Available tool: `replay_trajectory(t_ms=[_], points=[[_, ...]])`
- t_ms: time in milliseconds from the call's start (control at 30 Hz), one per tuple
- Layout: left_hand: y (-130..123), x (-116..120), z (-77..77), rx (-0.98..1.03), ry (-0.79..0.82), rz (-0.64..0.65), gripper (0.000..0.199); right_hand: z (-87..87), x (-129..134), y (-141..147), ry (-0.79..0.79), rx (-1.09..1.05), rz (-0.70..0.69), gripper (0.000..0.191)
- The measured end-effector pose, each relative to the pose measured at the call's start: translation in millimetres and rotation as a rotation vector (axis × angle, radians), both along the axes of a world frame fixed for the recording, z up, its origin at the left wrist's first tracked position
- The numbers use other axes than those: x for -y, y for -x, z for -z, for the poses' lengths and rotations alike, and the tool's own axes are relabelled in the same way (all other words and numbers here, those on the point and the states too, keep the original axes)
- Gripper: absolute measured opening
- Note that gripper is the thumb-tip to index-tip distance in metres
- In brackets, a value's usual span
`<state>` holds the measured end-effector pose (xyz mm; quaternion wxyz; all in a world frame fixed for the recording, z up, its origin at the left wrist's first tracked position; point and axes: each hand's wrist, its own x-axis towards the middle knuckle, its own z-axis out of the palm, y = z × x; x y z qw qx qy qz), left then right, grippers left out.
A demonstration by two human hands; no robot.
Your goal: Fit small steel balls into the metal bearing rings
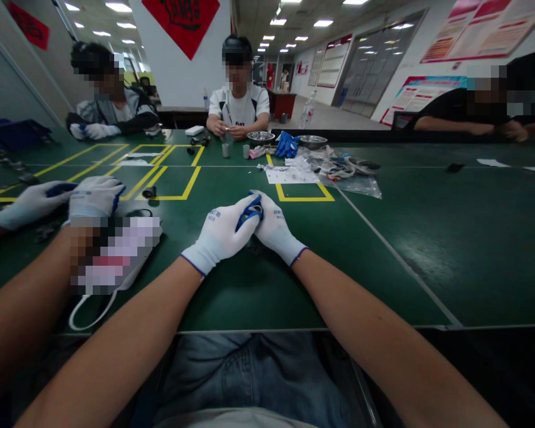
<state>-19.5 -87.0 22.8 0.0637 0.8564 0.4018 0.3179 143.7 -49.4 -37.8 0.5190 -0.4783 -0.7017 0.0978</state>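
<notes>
My left hand (223,230), in a white glove with blue palm coating, is closed near the middle of the table. Meeting it at the fingertips is my right hand (276,229), gloved alike and also closed. Between the fingers shows a bit of a small dark, round-edged part (259,208); the fingers hide most of it, so its kind is unclear. Just under the hands, small dark bits (254,246) lie on the green tabletop (365,279).
A co-worker's gloved hands (93,199) are close on my left, by a white strapped pouch (127,252). A black round part (149,192) lies near yellow tape. Farther off are blue gloves (287,144), metal bowls (312,141), a plastic bag (361,185) and a bottle (308,112).
</notes>
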Motion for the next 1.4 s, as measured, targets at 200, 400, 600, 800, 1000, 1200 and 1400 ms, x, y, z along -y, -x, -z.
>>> replay_trajectory(t_ms=[200, 400, 600, 800, 1000, 1200, 1400], points=[[1, -1, -0.5, 0.027, -0.004, 0.008, 0.058, -12.5, 9, 1, 0.105, 0.178, 0.021, 0.014], [3, -5, 3.9, 0.225, -0.032, -0.008, 0.056, -13.3, 10, 3, 0.151, 0.159, 0.03, 0.007], [2, -11, 4.6, 0.303, -0.003, -0.117, 0.041, -8.2, 6, -1, 0.11, 0.026, 0.015, 0.012], [-1, -17, 7.5, 0.291, 0.041, -0.139, 0.025, -9.2, 5, 1, 0.083, -0.033, 0.038, 0.016], [0, -21, 9.9, 0.245, 0.093, -0.158, 0.029, -10.8, 5, 1, 0.094, -0.086, 0.086, 0.025], [-6, -17, 15.2, 0.143, 0.157, -0.038, 0.031, -6.5, 4, 1, 0.085, -0.145, 0.08, 0.031], [-7, -17, 17.4, 0.221, 0.204, 0.0, 0.032, -3.4, 4, 4, 0.103, -0.212, 0.004, 0.037]])
